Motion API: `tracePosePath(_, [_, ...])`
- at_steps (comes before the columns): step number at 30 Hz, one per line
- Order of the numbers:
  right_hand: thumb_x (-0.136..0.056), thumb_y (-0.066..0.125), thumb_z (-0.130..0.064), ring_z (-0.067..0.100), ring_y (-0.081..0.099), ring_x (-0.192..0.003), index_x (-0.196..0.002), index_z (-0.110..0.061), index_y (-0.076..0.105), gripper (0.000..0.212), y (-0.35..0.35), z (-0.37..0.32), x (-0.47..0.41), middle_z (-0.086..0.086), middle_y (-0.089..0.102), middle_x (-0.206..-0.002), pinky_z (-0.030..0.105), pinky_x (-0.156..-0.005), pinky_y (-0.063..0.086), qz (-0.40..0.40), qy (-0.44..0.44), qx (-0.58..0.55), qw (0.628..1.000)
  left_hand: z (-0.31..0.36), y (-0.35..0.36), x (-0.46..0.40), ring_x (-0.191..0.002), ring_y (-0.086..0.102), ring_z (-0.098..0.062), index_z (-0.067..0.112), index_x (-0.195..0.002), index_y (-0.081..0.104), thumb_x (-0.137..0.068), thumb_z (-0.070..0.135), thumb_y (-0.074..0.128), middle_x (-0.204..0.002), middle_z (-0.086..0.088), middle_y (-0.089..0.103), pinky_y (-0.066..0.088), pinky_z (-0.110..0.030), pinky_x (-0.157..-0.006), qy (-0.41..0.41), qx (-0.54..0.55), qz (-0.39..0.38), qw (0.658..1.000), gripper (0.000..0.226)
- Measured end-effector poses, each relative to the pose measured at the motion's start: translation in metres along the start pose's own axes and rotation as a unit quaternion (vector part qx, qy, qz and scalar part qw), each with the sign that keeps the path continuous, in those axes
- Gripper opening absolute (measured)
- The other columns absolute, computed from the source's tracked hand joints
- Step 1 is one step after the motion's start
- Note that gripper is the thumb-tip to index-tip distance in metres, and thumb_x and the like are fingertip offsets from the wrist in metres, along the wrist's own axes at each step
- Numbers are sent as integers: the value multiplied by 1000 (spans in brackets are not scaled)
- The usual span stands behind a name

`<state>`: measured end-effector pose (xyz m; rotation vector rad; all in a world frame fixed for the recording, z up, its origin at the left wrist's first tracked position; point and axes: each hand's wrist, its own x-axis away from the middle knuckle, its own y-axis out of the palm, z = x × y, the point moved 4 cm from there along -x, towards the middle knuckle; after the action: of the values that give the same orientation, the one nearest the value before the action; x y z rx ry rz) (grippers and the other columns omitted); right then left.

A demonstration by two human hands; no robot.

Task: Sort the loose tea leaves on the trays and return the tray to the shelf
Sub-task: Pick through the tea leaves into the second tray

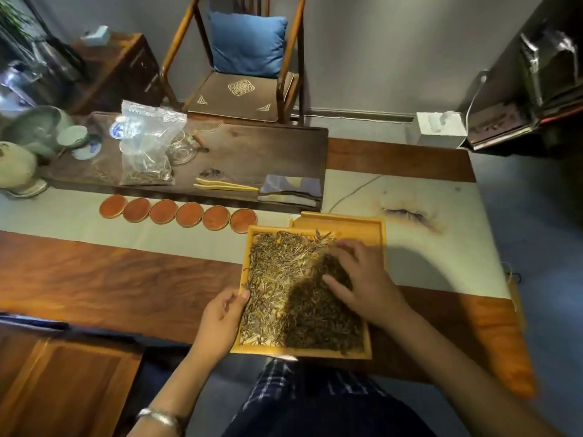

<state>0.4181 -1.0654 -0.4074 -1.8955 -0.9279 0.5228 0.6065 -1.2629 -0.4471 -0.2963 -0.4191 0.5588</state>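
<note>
The tray (301, 350) of tea leaves (284, 288) lay at the desk's (110, 279) near edge. The left hand (220, 320) pinched its left rim; the right hand (359, 285), fingers spread, rested on the leaves. A second tray (347, 220) sat just beyond, coasters (178, 213) to the far left.

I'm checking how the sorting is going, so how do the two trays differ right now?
The near tray is full of tea leaves; the far tray shows only bare wood where visible. The near tray lies on top, overlapping the far tray and hiding much of it. The left hand grips the near tray's left rim and the right hand rests on its leaves; neither hand holds the far tray. Both are shallow, light wooden and rectangular.
</note>
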Motion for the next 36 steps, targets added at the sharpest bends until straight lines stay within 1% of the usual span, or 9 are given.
tracePosePath(2, [-92,44,-54,25,30,-135,-139,-34,39,51,14,-13,-8,7,30,-150,46,-112,27,-44,-45,53,997,-3,-1,-3,-76,54,-35,11,-86,64,-93,50,48,-80,-26,57,39,-33,-71,-10,-3,-17,1000,43])
tracePosePath(6, [-93,46,-51,33,27,-140,-141,-32,40,52,32,-24,-13,13,28,-153,44,-110,4,-51,-67,115,990,-6,-5,-13,-84,59,-39,3,-89,64,-95,49,48,-86,-26,61,43,-40,-74,-22,-10,-38,999,49])
tracePosePath(9, [-89,57,-47,34,44,-130,-134,-29,51,50,31,-23,-16,14,44,-144,46,-105,23,-21,-50,119,991,-5,-6,-20,-85,61,-33,12,-84,67,-96,34,50,-85,-20,66,43,-31,-72,-35,-10,-42,998,31])
tracePosePath(13, [-85,66,-40,29,57,-117,-124,-25,60,43,31,-17,-20,12,55,-133,41,-92,48,-24,-39,122,991,-1,-2,-28,-75,61,-15,14,-82,68,-96,31,52,-79,-10,68,42,-23,-69,-43,0,-52,998,28])
tracePosePath(19, [-92,56,-25,30,49,-122,-126,-18,55,35,42,-2,-30,14,48,-136,42,-96,47,-68,-27,109,991,-5,0,-32,-72,57,-16,9,-81,67,-96,28,52,-80,-22,64,41,-21,-64,-48,3,-53,997,28])
tracePosePath(24, [-90,52,-15,24,42,-123,-129,-18,51,38,46,15,-37,8,43,-136,35,-98,42,-93,-9,97,991,-14,0,-33,-89,61,-39,2,-89,67,-97,24,51,-92,-28,64,46,-49,-84,-57,25,-56,997,28])
tracePosePath(30, [-90,53,-12,22,46,-115,-122,-14,55,33,43,32,-45,7,47,-128,35,-89,46,-92,9,99,991,-18,3,-31,-85,59,-35,-1,-90,65,-97,25,51,-92,-30,61,44,-40,-78,-60,30,-50,997,30])
tracePosePath(32, [-90,53,-12,22,50,-107,-120,-14,57,30,40,37,-47,7,50,-120,33,-81,48,-82,15,98,992,-18,2,-32,-87,62,-32,3,-89,67,-97,24,51,-90,-22,66,45,-39,-80,-66,30,-46,996,27])
tracePosePath(36, [-90,54,-13,23,53,-94,-116,-13,59,26,33,43,-48,6,51,-112,28,-69,43,-63,46,95,992,-13,2,-34,-63,54,0,20,-71,61,-97,21,53,-63,10,60,39,-13,-61,-65,19,-28,997,26])
